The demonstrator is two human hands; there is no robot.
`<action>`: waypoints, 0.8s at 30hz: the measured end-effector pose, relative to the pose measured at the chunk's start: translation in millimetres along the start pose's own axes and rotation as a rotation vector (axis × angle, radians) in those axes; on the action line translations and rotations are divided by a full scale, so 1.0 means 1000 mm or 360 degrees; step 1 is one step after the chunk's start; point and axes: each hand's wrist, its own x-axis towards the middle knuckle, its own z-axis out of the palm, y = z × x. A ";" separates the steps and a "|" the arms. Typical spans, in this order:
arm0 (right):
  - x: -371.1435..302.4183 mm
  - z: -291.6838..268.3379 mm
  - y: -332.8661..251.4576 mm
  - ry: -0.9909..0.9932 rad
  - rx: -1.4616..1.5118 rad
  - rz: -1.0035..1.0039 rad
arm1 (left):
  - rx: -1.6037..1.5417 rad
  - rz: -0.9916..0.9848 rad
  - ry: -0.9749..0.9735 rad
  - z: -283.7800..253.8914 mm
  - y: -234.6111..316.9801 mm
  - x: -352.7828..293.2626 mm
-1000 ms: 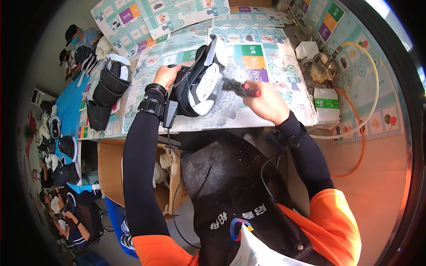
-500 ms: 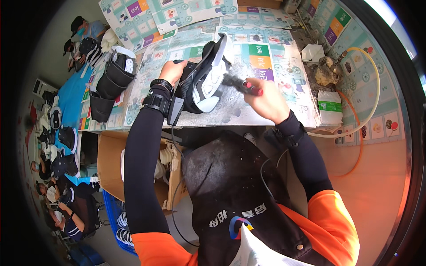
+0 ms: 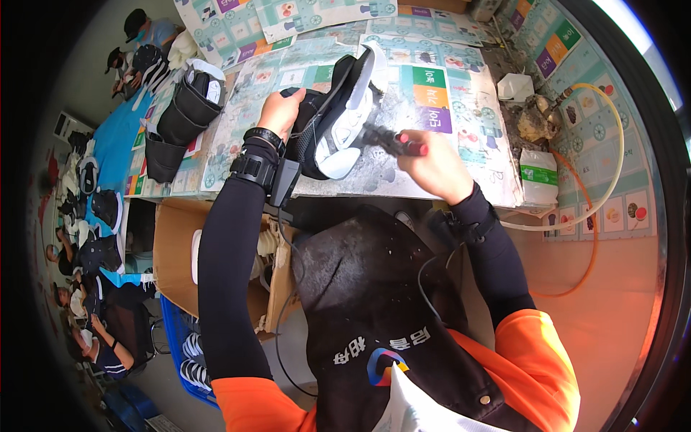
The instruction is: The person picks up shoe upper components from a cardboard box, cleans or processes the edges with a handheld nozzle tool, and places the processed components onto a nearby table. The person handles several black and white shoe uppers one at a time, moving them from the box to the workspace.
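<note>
A black mesh shoe (image 3: 311, 124) with a pale grey and white sole (image 3: 344, 131) lies tilted on its side on the paper-covered bench (image 3: 410, 176). My left hand (image 3: 279, 114) grips its black upper from the left, with the fingertips partly hidden. In my right hand (image 3: 437, 167) is a short dark tool (image 3: 389, 140) with a red end, like a small brush, too blurred to name surely. The tool's dark tip is close beside the sole; whether they touch I cannot tell. Grey dust marks the paper around the shoe.
Black shoe uppers (image 3: 183, 119) stand at the bench's left. A white and green packet (image 3: 538, 176), a dirty lump (image 3: 536, 119) and a pale hose (image 3: 612, 173) are at the right. Below are a cardboard box (image 3: 176, 252) and a blue crate (image 3: 176, 345). Other people work far left.
The view has shifted slightly. The shoe is tilted a little differently under my left hand, and the tool in my right hand stays beside the sole.
</note>
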 end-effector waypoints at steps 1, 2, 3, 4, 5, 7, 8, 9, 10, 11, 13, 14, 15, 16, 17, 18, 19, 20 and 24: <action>0.000 -0.003 0.004 0.0013 0.0035 0.0024 | -0.0035 0.0036 -0.0012 0.003 0.002 -0.003; -0.003 -0.004 0.000 -0.0015 0.0063 0.0037 | -0.0036 0.0036 -0.0008 0.003 0.002 -0.004; -0.006 -0.004 -0.004 -0.0041 0.0091 0.0050 | -0.0086 0.0038 0.0009 0.004 0.002 -0.005; -0.006 -0.001 -0.001 -0.0176 0.0170 0.0024 | -0.0135 0.0041 0.0025 0.004 0.003 -0.006; -0.007 0.001 0.000 -0.0312 0.0249 0.0001 | -0.0137 0.0040 0.0024 0.002 0.002 -0.007; -0.008 0.000 -0.004 -0.0375 0.0186 0.0027 | -0.0221 -0.0013 -0.0050 -0.002 0.001 -0.010; -0.007 0.001 -0.001 -0.0162 0.0108 -0.0008 | -0.0221 -0.0010 -0.0029 0.000 0.002 -0.013; -0.006 0.001 0.000 0.0051 0.0030 -0.0043 | -0.0224 -0.0010 -0.0031 0.003 0.001 -0.013; -0.006 -0.004 0.001 0.0104 0.0000 0.0052 | -0.0202 0.0032 0.0001 0.006 0.001 -0.015; -0.003 -0.008 0.001 0.0062 -0.0053 0.0123 | -0.0178 0.0075 0.0039 0.007 0.001 -0.016; -0.011 -0.007 -0.007 0.0085 -0.0013 0.0126 | -0.0179 0.0085 0.0062 0.005 0.000 -0.019; -0.015 -0.004 -0.008 0.0015 0.0037 0.0125 | -0.0192 0.0082 0.0068 0.005 -0.002 -0.019; -0.018 -0.001 -0.008 -0.0057 0.0087 0.0124 | -0.0204 0.0079 0.0074 0.004 -0.003 -0.018; -0.018 -0.002 -0.008 -0.0206 0.0114 0.0036 | -0.0202 0.0081 0.0076 0.003 -0.004 -0.017; -0.021 0.001 -0.007 -0.0263 0.0214 0.0086 | -0.0221 0.0079 0.0068 0.003 -0.004 -0.020; -0.021 0.001 -0.004 -0.0282 0.0241 0.0071 | -0.0241 0.0077 0.0060 0.002 -0.004 -0.022; -0.021 0.001 -0.002 -0.0301 0.0267 0.0055 | -0.0241 0.0074 0.0059 0.003 -0.004 -0.024; -0.020 -0.001 0.000 -0.0190 0.0187 0.0087 | -0.0284 0.0102 0.0033 0.005 -0.001 -0.026; -0.017 -0.003 0.003 0.0045 0.0052 0.0101 | -0.0398 0.0095 0.0006 0.005 -0.003 -0.032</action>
